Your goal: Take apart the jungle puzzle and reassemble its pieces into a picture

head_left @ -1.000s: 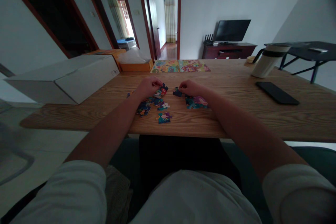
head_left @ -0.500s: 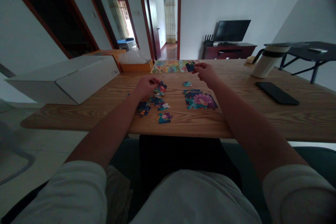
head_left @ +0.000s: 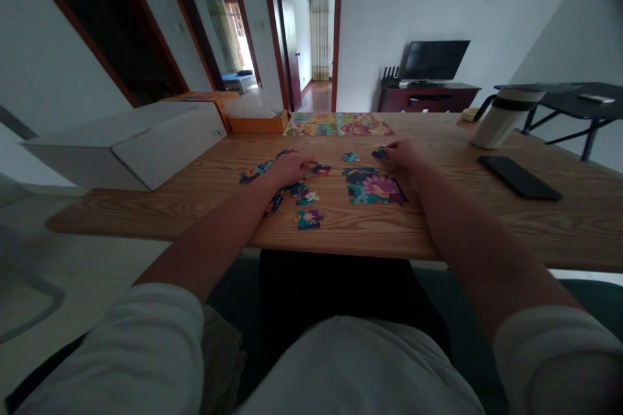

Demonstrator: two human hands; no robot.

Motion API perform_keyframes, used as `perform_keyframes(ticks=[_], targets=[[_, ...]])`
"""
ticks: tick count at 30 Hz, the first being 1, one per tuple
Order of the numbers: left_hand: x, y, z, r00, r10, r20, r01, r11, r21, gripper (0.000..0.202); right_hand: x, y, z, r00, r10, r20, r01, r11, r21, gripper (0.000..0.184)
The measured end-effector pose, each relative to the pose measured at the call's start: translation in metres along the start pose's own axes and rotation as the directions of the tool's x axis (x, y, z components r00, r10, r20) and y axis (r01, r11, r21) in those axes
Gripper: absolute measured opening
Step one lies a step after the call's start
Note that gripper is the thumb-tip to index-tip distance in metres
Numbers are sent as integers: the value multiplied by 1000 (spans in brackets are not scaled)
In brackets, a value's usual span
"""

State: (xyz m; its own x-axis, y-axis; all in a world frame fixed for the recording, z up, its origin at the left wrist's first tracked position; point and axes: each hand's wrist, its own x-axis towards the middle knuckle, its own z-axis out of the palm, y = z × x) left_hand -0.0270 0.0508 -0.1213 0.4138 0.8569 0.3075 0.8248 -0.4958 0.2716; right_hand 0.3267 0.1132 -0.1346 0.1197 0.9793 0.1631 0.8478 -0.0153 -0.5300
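My right hand (head_left: pixel 403 154) pinches a dark blue puzzle piece (head_left: pixel 378 152) low over the table, behind the joined puzzle section (head_left: pixel 376 188) with its purple and teal picture. My left hand (head_left: pixel 292 168) is over the heap of loose puzzle pieces (head_left: pixel 257 172), its fingers apart and slightly blurred. Just beyond its fingertips lies a red and dark puzzle piece (head_left: pixel 322 170). A teal piece (head_left: pixel 350 157) rests alone between the hands. Nearer to me are a piece with a white figure (head_left: pixel 308 197) and a purple and teal piece (head_left: pixel 310 218).
Along the far table edge lies a colourful picture sheet (head_left: pixel 316 124). A white box (head_left: pixel 131 142) and an orange tray (head_left: pixel 257 124) holding a plastic bag stand at the left. On the right are a black phone (head_left: pixel 518 177) and a pale tumbler (head_left: pixel 496 123).
My right hand has lowered its piece from above the picture sheet toward the table. My left hand has let go of the red piece, which now lies to its right. The view has shifted slightly.
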Motion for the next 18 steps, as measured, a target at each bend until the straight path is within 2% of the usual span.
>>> perform_keyframes(ticks=[2,4,6,7,9,12,15,18], targets=[[-2,-12,-14,999,-14,-35,15,999,31,45,2,3,8,999,-50,17,52,994,-94,30],[-9,-32,-33,985,-78,-156,82,996,21,47,3,3,13,998,-69,13,70,991,-111,33],[-19,-56,-52,942,-229,-246,234,972,-11,47,4,3,15,997,-73,8,74,987,-143,37],[-25,-68,-60,919,-314,-240,317,948,-27,46,4,2,15,997,-71,15,72,984,-162,38],[-35,-87,-72,880,-450,-154,450,892,-38,38,5,3,15,997,-64,38,71,978,-198,36],[-42,-100,-78,833,-553,-23,551,832,-69,30,6,4,15,996,-65,69,78,973,-218,30],[-41,-99,-77,813,-572,111,582,802,-134,38,7,5,16,995,-72,73,86,973,-214,28],[-39,-97,-74,833,-520,191,549,821,-159,46,8,5,17,994,-73,82,89,974,-210,28]])
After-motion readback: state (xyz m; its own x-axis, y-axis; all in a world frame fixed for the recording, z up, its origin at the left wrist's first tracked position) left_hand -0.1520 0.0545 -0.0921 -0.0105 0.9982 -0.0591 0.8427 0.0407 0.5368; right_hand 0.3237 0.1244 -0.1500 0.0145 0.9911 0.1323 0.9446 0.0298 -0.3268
